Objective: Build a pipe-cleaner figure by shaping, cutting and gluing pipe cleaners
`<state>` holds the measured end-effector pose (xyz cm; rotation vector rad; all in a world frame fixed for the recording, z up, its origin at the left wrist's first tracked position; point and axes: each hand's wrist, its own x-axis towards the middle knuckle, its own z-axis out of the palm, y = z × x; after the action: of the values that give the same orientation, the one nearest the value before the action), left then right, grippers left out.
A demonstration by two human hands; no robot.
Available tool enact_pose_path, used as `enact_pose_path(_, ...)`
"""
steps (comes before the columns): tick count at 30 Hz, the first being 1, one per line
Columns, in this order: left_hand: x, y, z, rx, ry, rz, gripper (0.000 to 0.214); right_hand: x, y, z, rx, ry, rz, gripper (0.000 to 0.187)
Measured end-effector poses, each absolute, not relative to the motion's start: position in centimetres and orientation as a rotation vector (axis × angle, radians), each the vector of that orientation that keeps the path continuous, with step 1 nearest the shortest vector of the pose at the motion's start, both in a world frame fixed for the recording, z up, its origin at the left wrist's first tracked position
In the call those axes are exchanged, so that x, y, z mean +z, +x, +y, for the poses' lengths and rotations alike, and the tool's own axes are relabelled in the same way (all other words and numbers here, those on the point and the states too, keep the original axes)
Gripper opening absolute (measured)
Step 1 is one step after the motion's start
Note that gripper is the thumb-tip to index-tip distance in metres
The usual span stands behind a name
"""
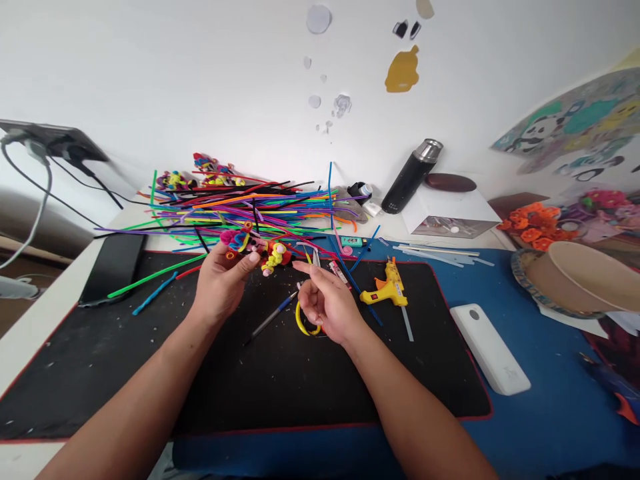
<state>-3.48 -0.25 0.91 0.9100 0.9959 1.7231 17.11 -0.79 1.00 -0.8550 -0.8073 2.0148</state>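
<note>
My left hand (220, 283) is closed on a colourful pipe-cleaner figure (276, 257), pinched between thumb and fingers above the mat. The figure has pink, blue, red and yellow curled parts; the fingers cover some of it. Just right of it is my right hand (330, 303), its index finger stretched toward the figure and its other fingers loosely curled. I see nothing in that hand. Yellow-handled scissors (301, 325) lie partly hidden behind it. A pen (273, 319) rests on the mat between the two hands.
Behind the hands is a heap of coloured pipe cleaners (235, 212). A yellow glue gun (389, 291) lies to the right on the black mat (300, 393). Further out are a black flask (411, 179), glue sticks (440, 253), a white oblong device (490, 348) and a dark phone (113, 269).
</note>
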Motion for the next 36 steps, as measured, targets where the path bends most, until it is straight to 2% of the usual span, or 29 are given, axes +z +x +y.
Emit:
enact_pose_path(18, 0.38, -2.95, -0.48, 1.726, 0.905, 1.099, 0.048, 0.88, 17.07, -0.64, 2.105, -0.768, -0.611, 0.069)
enact_pose_path(36, 0.22, -2.77, -0.59, 1.7, 0.972, 1.12, 0.042, 0.95, 17.11, -0.47, 2.123, -0.735, -0.583, 0.059)
